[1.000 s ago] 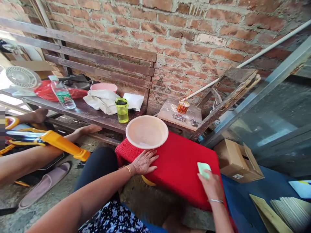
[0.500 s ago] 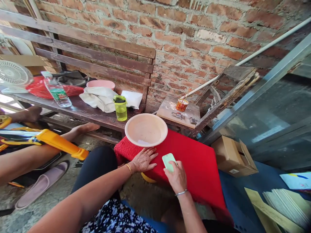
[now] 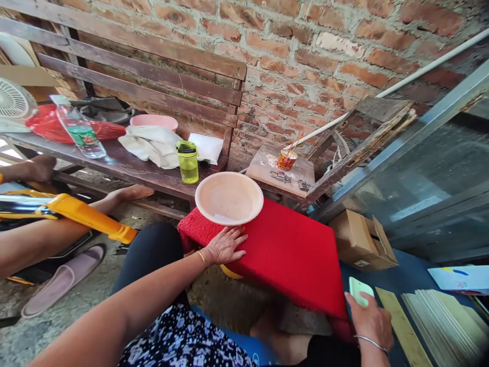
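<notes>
My left hand (image 3: 226,245) lies flat on the red cloth (image 3: 294,250) with its fingers spread, the fingertips close to the rim of a pale pink basin (image 3: 229,196). Whether they touch the rim I cannot tell. The basin sits at the far left of the cloth-covered table. Off the table's right edge, my right hand (image 3: 370,318) is closed around a pale green phone case (image 3: 359,290), flat and round-cornered, with a small opening near its top. The hand covers its lower part. Below it is a dark blue surface with a stack of thin pale sheets (image 3: 439,318).
A wooden bench (image 3: 153,168) behind holds a green drinking bottle (image 3: 188,164), white cloth (image 3: 151,145) and a water bottle (image 3: 84,135). A paper cup (image 3: 286,160) and padlocks are on a wooden chair. A cardboard box (image 3: 357,239) stands right. Another person's legs show left.
My right hand has moved right with the pale green phone case, from above the red cloth to past the table's right edge. My left hand stays on the cloth by the basin.
</notes>
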Motion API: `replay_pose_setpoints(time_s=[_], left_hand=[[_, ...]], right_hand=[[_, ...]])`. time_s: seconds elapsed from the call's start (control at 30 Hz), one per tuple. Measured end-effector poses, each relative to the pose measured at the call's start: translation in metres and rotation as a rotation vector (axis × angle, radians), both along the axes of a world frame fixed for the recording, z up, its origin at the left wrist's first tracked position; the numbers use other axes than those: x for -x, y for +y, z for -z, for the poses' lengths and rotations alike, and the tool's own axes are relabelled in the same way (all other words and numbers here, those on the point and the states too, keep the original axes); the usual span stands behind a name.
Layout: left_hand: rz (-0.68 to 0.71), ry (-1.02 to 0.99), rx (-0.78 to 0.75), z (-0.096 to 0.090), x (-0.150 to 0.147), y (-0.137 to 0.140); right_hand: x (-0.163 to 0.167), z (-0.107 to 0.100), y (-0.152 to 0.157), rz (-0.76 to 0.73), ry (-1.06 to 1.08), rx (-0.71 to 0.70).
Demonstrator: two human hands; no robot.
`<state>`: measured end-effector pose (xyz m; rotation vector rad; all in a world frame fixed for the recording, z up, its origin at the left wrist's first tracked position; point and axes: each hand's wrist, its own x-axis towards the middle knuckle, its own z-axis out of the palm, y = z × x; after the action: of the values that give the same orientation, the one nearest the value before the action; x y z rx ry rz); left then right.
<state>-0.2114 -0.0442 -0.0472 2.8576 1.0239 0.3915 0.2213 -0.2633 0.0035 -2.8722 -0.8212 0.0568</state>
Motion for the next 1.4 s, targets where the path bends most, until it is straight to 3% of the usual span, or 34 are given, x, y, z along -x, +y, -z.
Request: replay_pose_setpoints(time_s=[0.07,0.17,0.27,0.33,0.4,0.47,0.67,0.77,0.87,1.07,1.17,1.27,1.33,1.4], left_hand=[[0.001,-0.004,-0.002,-0.002,0.000,0.000],[0.001,-0.002,-0.006,-0.003,0.000,0.000],[0.008,0.001,-0.017,-0.004,0.000,0.000],[0.009,-0.006,-0.024,-0.004,0.000,0.000],[0.003,-0.006,-0.022,-0.004,0.000,0.000],[0.001,0.003,-0.013,-0.004,0.000,0.000],[0.009,0.008,0.020,-0.008,-0.001,-0.002],[0.015,0.000,0.029,-0.009,-0.002,-0.002],[0.019,-0.032,0.030,-0.008,-0.002,-0.002],[-0.029,-0.326,0.032,0.000,0.006,-0.001],[-0.093,-0.461,0.071,0.007,0.009,0.000],[-0.116,-0.494,0.117,0.009,0.010,0.002],[-0.100,-0.489,0.133,0.009,0.009,0.002],[-0.095,-0.487,0.144,0.007,0.008,0.002]], right_hand=[[0.039,-0.002,0.021,-0.176,0.010,-0.111],[0.132,0.002,0.064,-0.550,0.091,-0.325],[0.214,0.007,0.096,-0.815,0.128,-0.363],[0.237,0.011,0.104,-0.890,0.106,-0.339],[0.227,0.014,0.099,-0.869,0.080,-0.311],[0.188,0.017,0.084,-0.766,0.071,-0.282],[0.028,0.010,-0.006,-0.248,0.062,-0.113],[0.001,0.004,-0.027,-0.060,0.012,-0.067],[0.034,0.003,-0.003,-0.186,0.074,-0.164],[0.205,0.009,0.106,-0.679,0.246,-0.288],[0.269,0.012,0.136,-0.856,0.201,-0.265],[0.273,0.014,0.139,-0.879,0.146,-0.230],[0.239,0.015,0.125,-0.789,0.141,-0.211],[0.185,0.013,0.101,-0.628,0.144,-0.180]])
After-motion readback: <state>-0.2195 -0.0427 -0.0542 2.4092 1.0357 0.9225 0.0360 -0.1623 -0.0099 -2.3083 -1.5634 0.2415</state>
